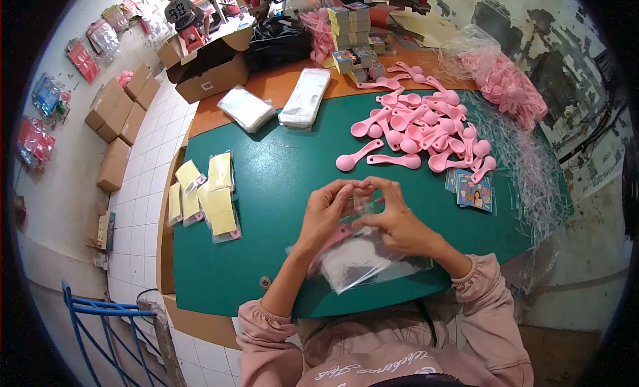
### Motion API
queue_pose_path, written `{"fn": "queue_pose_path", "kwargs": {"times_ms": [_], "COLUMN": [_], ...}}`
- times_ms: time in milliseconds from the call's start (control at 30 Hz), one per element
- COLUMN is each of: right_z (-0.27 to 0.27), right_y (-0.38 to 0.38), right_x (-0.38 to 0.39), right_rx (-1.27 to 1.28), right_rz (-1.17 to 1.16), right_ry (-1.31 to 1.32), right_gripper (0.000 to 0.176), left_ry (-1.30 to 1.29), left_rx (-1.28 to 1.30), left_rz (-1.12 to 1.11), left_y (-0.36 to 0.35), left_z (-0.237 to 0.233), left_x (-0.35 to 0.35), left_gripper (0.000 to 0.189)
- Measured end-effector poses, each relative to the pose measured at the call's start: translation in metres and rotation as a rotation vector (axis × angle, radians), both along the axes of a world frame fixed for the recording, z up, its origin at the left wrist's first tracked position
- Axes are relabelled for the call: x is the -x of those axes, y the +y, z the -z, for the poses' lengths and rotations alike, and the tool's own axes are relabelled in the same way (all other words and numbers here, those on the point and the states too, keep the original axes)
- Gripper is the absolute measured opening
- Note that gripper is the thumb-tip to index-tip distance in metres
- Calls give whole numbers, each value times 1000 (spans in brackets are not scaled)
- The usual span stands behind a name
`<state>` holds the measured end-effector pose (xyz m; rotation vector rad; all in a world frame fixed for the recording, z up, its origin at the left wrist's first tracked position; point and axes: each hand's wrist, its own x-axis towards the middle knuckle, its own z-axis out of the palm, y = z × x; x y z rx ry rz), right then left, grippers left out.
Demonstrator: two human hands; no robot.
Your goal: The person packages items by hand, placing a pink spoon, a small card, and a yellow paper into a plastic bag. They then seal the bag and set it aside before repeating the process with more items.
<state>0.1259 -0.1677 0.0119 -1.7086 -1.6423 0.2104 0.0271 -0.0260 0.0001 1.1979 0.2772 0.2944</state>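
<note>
Both of my hands meet over the near edge of the green table, pinching the top of a clear plastic bag (pixel 360 204). My left hand (pixel 324 212) has its thumb and fingertips closed on the bag's left side. On the other side, my right hand (pixel 398 222) grips the film with fingers curled. A pink measuring spoon (pixel 338 236) lies beneath my left hand, partly covered by plastic. Below the hands, more clear plastic bags (pixel 359 264) are spread near my lap. To the right sits a small stack of printed cards (pixel 475 190).
A heap of pink spoons (pixel 426 124) covers the table's far right. Filled bags with yellow cards (pixel 218 210) lie at left. Two bundles of clear bags (pixel 305 99) rest behind. Card stacks (pixel 349 27) and an open carton (pixel 210 70) stand farther back. A person (pixel 181 12) sits in the distance.
</note>
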Motion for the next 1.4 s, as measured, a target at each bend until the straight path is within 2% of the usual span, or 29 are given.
{"fn": "queue_pose_path", "kwargs": {"times_ms": [33,133,167,200,233,300,400,467,533,600,633,667,700,733,767,800,833,900,967,1000,1067,1100,1167,1233,1267,1333,1400], "right_z": [-1,-22,-33,-39,-27,-7,21,30,31,13,7,1,-4,-12,-20,-28,-35,-47,-49,-50,-53,-49,-38,-45,-47,-44,-42], "right_y": [-1,-21,-36,-56,-76,-108,-139,-147,-148,-138,-136,-135,-134,-132,-128,-123,-115,-93,-69,-56,-34,-26,-15,-15,-15,-16,-18], "right_x": [3,-16,-28,-44,-62,-81,-103,-112,-114,-103,-98,-92,-87,-82,-77,-72,-66,-55,-50,-44,-32,-30,-28,-21,-18,-20,-24], "right_rx": [4,26,89,153,32,245,401,324,240,287,284,263,244,246,213,182,184,215,112,110,-62,-62,-257,-186,-114,-113,-127], "right_rz": [7,113,307,497,741,1207,1190,1192,1192,1350,1351,1383,1415,1418,1303,1184,1184,810,573,572,546,544,453,402,349,335,460], "right_ry": [-96,-1,41,78,79,-177,-103,-138,-173,-64,-64,-125,-187,-187,-269,-347,-346,-23,-9,-9,247,247,360,420,480,404,316], "right_gripper": [46,42,37,34,30,32,35,37,38,35,35,29,24,24,19,14,14,12,13,13,13,13,13,13,12,12,13], "left_ry": [2,-39,-38,135,315,332,317,293,278,333,388,386,308,230,229,207,184,161,140,158,176,164,150,138,139,203,190], "left_rx": [-37,-169,-165,-500,-833,-748,-623,-575,-880,-887,-890,-891,-777,-662,-661,-486,-311,-248,-185,-224,-264,-247,-227,-384,-381,-347,-285], "left_rz": [-22,-38,-42,-63,-85,-106,-90,-71,52,112,175,174,146,120,121,141,159,212,263,287,307,319,334,257,253,182,195], "left_y": [0,7,10,14,17,23,28,33,39,37,36,37,37,37,38,39,39,34,31,30,30,29,28,29,29,27,25], "left_z": [0,0,-3,-8,-11,-6,-1,3,5,-2,-5,-1,6,11,12,13,13,2,-10,-14,-16,-14,-10,-6,-6,-9,-16], "left_x": [0,-1,0,4,7,9,11,14,16,16,16,16,16,16,15,16,16,17,18,19,20,19,17,16,16,16,16], "left_gripper": [28,30,30,30,31,33,37,39,36,32,29,29,25,22,22,20,19,19,19,20,21,22,23,26,26,26,26]}}
